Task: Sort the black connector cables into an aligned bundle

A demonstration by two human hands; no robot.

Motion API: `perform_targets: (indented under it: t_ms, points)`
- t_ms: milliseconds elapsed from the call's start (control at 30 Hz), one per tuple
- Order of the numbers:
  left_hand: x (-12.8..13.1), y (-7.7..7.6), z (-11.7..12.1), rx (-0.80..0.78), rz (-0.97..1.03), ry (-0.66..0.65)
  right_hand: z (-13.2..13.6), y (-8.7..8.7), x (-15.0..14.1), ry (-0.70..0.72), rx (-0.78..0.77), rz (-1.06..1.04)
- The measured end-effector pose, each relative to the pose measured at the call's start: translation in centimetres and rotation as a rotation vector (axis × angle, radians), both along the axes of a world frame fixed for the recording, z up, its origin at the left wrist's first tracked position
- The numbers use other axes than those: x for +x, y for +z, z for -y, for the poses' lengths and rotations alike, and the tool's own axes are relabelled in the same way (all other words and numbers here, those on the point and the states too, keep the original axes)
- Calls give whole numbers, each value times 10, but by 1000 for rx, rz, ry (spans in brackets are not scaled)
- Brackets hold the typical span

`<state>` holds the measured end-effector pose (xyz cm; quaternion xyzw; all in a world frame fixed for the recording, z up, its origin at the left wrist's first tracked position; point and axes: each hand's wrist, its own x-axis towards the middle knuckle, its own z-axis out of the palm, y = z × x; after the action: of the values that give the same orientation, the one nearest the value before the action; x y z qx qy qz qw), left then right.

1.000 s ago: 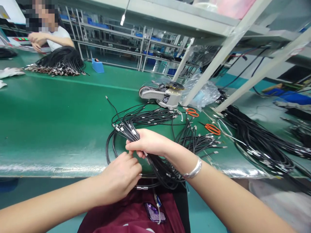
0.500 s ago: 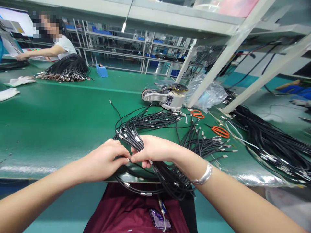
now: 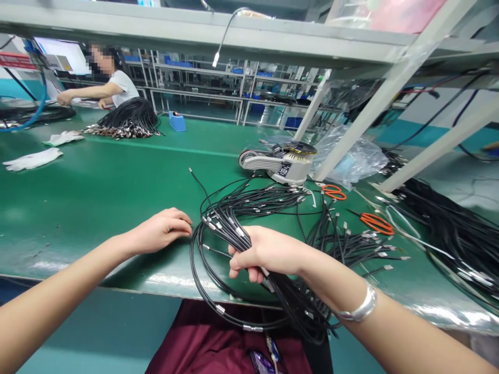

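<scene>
My right hand [image 3: 261, 253] is wrapped round a thick bundle of black cables [image 3: 288, 291] with silver metal ends, at the table's front edge. Some of the bundle loops below the edge, over my lap. To the left, my left hand [image 3: 166, 229] hovers just beside the looped cables, fingers bent but apart, with nothing visible in it. One loose cable end [image 3: 206, 248] sticks out between the two hands. More black cables [image 3: 268, 200] lie on the green table behind my right hand, and others [image 3: 351, 236] fan out to its right.
A grey tape dispenser [image 3: 284, 162] stands at the back. Orange-handled scissors [image 3: 376, 223] and a second orange pair [image 3: 334, 192] lie right, near slanted shelf posts [image 3: 390, 98]. White gloves [image 3: 33, 158] rest far left. A co-worker [image 3: 117, 85] sits behind a cable heap [image 3: 128, 118].
My left hand has let go of the cable end near my right hand and moved left, its fingers loosening. My right hand keeps its hold on the bundle. The view has shifted left.
</scene>
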<state>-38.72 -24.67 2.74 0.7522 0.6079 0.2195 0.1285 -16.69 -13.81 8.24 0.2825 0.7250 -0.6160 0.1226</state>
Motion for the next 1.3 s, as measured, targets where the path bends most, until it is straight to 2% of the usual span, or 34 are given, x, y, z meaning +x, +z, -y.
perform_targets:
  t_ms: [133, 267, 433, 667, 733, 867, 933, 1033, 1133, 1300]
  points:
    - [22, 4, 3, 100, 82, -43, 0, 3, 0, -43, -20, 5]
    - [40, 6, -2, 166, 26, -132, 3, 5, 2, -78, -7, 6]
    - [36, 3, -6, 255, -128, -171, 7, 3, 1, -74, 79, -6]
    - [29, 1, -9, 277, -148, -137, 9, -1, -4, -96, 100, -10]
    - [28, -7, -6, 274, -89, -81, 8, 1, -2, -101, 124, 17]
    - [39, -27, 13, 375, 158, 253, 4, 4, -1, -61, 314, -32]
    - [50, -33, 22, 406, 216, 334, 2, 4, -2, -55, 361, -82]
    - [64, -34, 23, 390, 183, 323, 1, 1, -4, -68, 230, -89]
    - [63, -29, 13, 358, 150, 400, 0, -4, -4, -93, 81, -69]
    - [49, -25, -1, 252, 110, 473, -3, -4, 0, -86, 53, -26]
